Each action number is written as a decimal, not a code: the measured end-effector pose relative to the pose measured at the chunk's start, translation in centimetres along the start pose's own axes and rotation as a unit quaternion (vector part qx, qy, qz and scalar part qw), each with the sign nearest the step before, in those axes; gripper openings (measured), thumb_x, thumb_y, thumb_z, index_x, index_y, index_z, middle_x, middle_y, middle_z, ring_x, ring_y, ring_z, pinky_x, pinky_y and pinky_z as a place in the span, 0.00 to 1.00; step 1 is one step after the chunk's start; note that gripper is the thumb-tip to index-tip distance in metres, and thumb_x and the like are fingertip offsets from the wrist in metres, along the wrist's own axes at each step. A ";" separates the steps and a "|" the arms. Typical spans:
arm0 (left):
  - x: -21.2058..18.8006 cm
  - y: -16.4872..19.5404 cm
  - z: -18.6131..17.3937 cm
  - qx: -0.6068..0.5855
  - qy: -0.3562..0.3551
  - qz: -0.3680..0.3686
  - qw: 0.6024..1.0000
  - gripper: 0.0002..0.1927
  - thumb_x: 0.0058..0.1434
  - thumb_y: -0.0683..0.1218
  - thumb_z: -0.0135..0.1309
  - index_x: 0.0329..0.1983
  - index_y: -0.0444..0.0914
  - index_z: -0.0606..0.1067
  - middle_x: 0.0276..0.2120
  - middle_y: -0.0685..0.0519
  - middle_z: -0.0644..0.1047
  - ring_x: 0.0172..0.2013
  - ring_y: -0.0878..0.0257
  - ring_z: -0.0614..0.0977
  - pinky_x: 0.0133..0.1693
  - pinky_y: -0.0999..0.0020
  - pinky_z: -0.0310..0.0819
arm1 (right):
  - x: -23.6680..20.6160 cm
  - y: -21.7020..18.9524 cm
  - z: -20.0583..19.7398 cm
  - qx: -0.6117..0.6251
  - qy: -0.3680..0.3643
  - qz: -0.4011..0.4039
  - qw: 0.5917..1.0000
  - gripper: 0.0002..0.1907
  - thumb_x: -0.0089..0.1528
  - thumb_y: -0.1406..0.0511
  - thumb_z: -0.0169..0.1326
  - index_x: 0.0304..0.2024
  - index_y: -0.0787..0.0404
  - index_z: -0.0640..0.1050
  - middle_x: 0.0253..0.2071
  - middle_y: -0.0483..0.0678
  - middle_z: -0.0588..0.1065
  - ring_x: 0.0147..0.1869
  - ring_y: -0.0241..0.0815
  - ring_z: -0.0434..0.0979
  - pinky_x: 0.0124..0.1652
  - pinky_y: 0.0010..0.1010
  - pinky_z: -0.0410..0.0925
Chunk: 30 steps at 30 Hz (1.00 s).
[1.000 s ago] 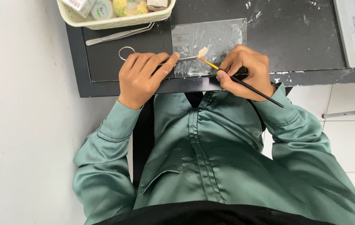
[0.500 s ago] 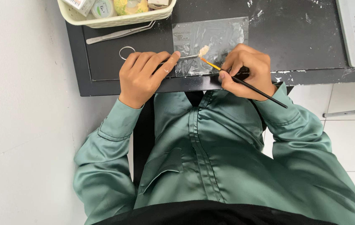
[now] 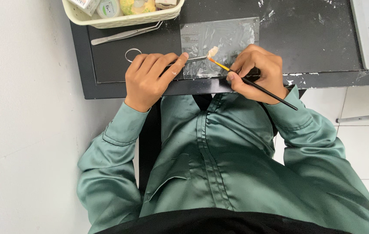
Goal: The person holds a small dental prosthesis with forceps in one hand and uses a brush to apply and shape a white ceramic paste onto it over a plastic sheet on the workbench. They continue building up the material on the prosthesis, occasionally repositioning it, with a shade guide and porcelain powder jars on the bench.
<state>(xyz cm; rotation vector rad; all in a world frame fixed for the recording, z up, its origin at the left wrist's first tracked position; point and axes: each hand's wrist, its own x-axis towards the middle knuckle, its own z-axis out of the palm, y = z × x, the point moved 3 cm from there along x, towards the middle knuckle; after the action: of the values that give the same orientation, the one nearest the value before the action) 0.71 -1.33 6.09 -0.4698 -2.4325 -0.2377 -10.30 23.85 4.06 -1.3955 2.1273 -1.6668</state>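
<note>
Left hand point(image 3: 150, 78) fingers pinch a metal holder point(image 3: 195, 59); right hand point(image 3: 258, 71) fingers pinch a brush point(image 3: 254, 83).

Look at the far left corner of the black counter point(image 3: 106, 65). You see a cream basket point(image 3: 119, 19) with holes in its wall. Small packages sit inside it. One is a white box point(image 3: 82, 4) at the left end. Next to it is a round pale green jar point(image 3: 108, 7) with a white label on top. Then comes a yellow pack point(image 3: 137, 6). At the far right edge lies a long grey card point(image 3: 368, 32) with a printed label and a row of little teeth.
</note>
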 end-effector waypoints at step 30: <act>-0.1 0.0 0.1 -0.004 0.005 -0.002 1.000 0.17 0.64 0.42 0.61 0.57 0.43 0.81 0.42 0.59 0.79 0.39 0.65 0.80 0.41 0.68 0.71 | 0.2 0.0 -0.1 -0.004 -0.002 0.007 1.000 0.14 0.60 0.76 0.64 0.30 0.63 0.70 0.36 0.53 0.77 0.40 0.43 0.77 0.35 0.29 0.68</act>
<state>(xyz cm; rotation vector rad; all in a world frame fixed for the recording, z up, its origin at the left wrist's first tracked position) 0.72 -1.38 6.00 -0.4668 -2.4238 -0.2499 -10.43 23.79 4.13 -1.3808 2.1385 -1.6508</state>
